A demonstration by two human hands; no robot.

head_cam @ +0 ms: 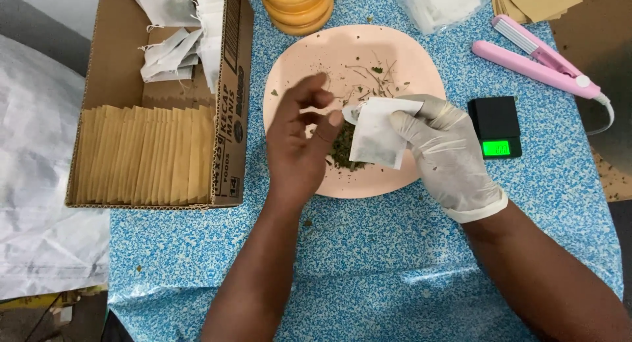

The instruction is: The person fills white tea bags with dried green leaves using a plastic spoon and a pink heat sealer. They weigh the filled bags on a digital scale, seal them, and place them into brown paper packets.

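Right hand [447, 154] clamps white tea bag [376, 132] — left hand [299, 141] pinches its mouth, over plate [395, 52].

Herb pile [341, 151] half hidden behind sachet [378, 134].
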